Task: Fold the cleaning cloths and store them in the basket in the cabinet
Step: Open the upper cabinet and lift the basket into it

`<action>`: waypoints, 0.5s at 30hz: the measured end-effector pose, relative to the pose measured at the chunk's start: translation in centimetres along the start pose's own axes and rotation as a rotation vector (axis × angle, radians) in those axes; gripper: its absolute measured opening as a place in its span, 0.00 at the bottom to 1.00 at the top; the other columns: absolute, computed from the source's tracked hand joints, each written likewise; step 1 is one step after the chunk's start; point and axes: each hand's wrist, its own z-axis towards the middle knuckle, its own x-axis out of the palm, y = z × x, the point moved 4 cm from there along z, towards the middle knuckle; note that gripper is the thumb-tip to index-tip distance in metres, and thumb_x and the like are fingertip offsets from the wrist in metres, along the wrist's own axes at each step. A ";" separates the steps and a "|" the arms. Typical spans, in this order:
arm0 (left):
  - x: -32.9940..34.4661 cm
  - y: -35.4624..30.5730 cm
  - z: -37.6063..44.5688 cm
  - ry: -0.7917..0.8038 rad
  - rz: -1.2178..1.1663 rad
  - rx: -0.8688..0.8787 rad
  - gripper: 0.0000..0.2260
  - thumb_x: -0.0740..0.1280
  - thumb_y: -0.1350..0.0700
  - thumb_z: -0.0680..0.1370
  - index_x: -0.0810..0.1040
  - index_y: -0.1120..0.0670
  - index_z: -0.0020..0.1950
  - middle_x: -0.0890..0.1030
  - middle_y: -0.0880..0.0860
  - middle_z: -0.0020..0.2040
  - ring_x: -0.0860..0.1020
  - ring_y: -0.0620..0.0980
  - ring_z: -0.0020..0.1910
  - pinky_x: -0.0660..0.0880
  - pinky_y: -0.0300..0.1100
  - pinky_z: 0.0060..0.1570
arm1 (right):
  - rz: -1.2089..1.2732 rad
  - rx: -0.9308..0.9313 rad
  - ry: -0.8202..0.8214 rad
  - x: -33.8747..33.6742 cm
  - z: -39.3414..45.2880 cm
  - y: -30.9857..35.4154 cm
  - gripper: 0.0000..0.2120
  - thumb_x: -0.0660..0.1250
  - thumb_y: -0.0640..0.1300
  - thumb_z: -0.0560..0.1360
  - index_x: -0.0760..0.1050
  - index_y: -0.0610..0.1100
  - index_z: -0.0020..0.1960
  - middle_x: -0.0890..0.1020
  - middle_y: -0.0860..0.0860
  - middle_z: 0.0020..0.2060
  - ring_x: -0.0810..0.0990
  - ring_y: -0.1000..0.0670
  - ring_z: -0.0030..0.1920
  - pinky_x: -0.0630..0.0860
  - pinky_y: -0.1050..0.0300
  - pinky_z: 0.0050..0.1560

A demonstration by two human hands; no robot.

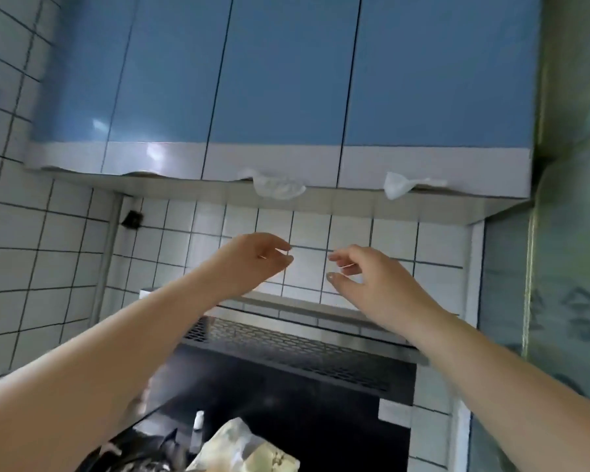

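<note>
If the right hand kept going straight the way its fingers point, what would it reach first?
Probably the left hand: the right hand has its fingers aimed leftward at it across a small gap. Past that, likely the white tiled wall, though depth is unclear.

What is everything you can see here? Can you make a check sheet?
Surface: dark stovetop below, partly hidden by arms.
Job's things: blue cabinet doors closed; basket and cloths not seen.
Clutter: two white plastic scraps hang from under the doors; crumpled bag and small white bottle at the bottom.
Grippers: left hand and right hand raised toward the cabinet, fingers loose, holding nothing.
Cables: nothing seen.
Surroundings: white tiled wall, metal mesh vent, frosted window on the right.
</note>
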 end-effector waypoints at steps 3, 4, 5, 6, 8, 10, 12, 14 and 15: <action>-1.1 -0.6 5.6 -0.047 0.072 0.081 0.07 0.67 0.50 0.76 0.77 0.45 0.53 0.82 0.45 0.50 0.80 0.50 0.52 0.75 0.47 0.58 | -0.139 -0.028 -0.070 -1.9 4.8 -1.1 0.16 0.61 0.54 0.77 0.70 0.53 0.64 0.74 0.55 0.60 0.74 0.56 0.58 0.71 0.59 0.57; -1.6 -0.7 7.3 -0.060 0.113 0.102 0.07 0.66 0.50 0.76 0.77 0.46 0.54 0.81 0.45 0.50 0.79 0.48 0.52 0.75 0.44 0.57 | -0.196 -0.026 -0.084 -2.3 6.5 -1.4 0.17 0.61 0.54 0.77 0.70 0.53 0.65 0.74 0.55 0.61 0.74 0.55 0.59 0.71 0.57 0.57; -2.2 -0.8 9.4 -0.077 0.159 0.132 0.09 0.66 0.50 0.76 0.77 0.46 0.56 0.81 0.45 0.50 0.79 0.47 0.51 0.74 0.42 0.56 | -0.262 -0.032 -0.102 -2.7 8.6 -1.6 0.18 0.60 0.54 0.77 0.69 0.52 0.66 0.73 0.54 0.62 0.74 0.53 0.60 0.71 0.56 0.57; -2.6 -0.7 10.9 -0.101 0.224 0.149 0.11 0.66 0.49 0.76 0.77 0.48 0.58 0.80 0.46 0.52 0.78 0.47 0.52 0.74 0.41 0.56 | -0.311 -0.036 -0.123 -3.0 10.2 -1.8 0.19 0.60 0.54 0.77 0.69 0.52 0.66 0.73 0.54 0.63 0.73 0.52 0.61 0.71 0.54 0.58; -3.7 -0.9 14.3 -0.171 0.396 0.208 0.15 0.65 0.49 0.77 0.76 0.52 0.62 0.79 0.49 0.57 0.77 0.49 0.56 0.72 0.44 0.59 | -0.391 -0.054 -0.154 -3.3 13.7 -2.0 0.20 0.60 0.54 0.77 0.68 0.50 0.67 0.72 0.52 0.64 0.72 0.49 0.62 0.71 0.53 0.59; -3.9 -0.6 17.1 -0.212 0.564 0.234 0.17 0.62 0.50 0.78 0.74 0.55 0.64 0.76 0.54 0.62 0.73 0.54 0.61 0.70 0.49 0.62 | -0.459 -0.058 -0.146 -3.0 16.4 -2.6 0.21 0.59 0.54 0.77 0.67 0.50 0.68 0.71 0.51 0.64 0.71 0.48 0.63 0.70 0.53 0.59; -3.6 0.7 19.8 -0.225 0.691 0.229 0.20 0.62 0.49 0.78 0.69 0.53 0.69 0.70 0.54 0.68 0.69 0.55 0.66 0.67 0.52 0.66 | -0.523 -0.070 -0.123 -2.1 18.8 -3.6 0.22 0.59 0.54 0.78 0.66 0.49 0.69 0.69 0.51 0.66 0.68 0.47 0.65 0.69 0.53 0.61; -3.2 2.2 22.4 -0.233 0.800 0.203 0.26 0.63 0.46 0.77 0.62 0.51 0.73 0.62 0.53 0.73 0.64 0.55 0.71 0.62 0.52 0.69 | -0.560 -0.079 -0.108 -1.1 20.8 -4.7 0.23 0.59 0.53 0.77 0.64 0.48 0.70 0.66 0.50 0.70 0.65 0.47 0.68 0.67 0.51 0.65; -3.0 2.9 23.9 -0.238 0.847 0.195 0.29 0.63 0.46 0.77 0.58 0.51 0.75 0.58 0.54 0.76 0.60 0.55 0.73 0.59 0.52 0.71 | -0.575 -0.091 -0.108 -0.6 21.8 -5.3 0.24 0.59 0.52 0.77 0.63 0.48 0.72 0.63 0.50 0.72 0.62 0.47 0.71 0.65 0.51 0.68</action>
